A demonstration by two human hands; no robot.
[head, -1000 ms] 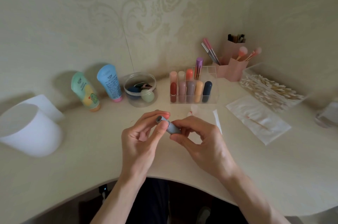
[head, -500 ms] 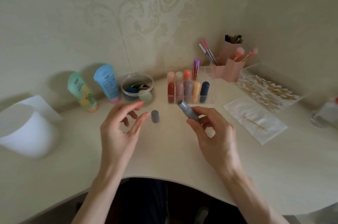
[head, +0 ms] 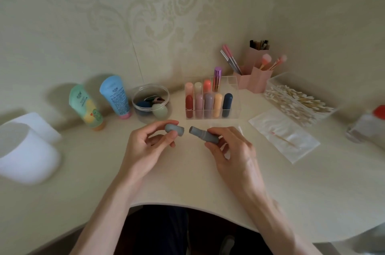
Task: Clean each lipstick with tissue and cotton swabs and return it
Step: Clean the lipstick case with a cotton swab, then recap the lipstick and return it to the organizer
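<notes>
My left hand (head: 145,148) pinches a grey lipstick cap (head: 174,129) between thumb and fingers, its open end facing right. A small gap away, my right hand (head: 233,150) grips the uncapped grey lipstick tube (head: 205,136), held almost level with its tip pointing left at the cap. Both hover above the cream desk (head: 187,182). Behind them stands a clear acrylic organizer (head: 234,109) with several lipsticks upright in its slots. A tissue (head: 283,134) with a used cotton swab (head: 284,140) on it lies to the right. Behind the tissue is a clear box of cotton swabs (head: 298,101).
Two cream tubes (head: 100,105) stand at the back left beside a clear round jar of sponges (head: 152,103). White containers (head: 27,150) sit at far left. Pink brush holders (head: 256,75) stand at the back right. A small bottle with a red cap (head: 368,125) is at far right.
The cap came off, stood on the desk for a moment, and my left hand has picked it up again. The tube in my right hand has tilted down toward the cap.
</notes>
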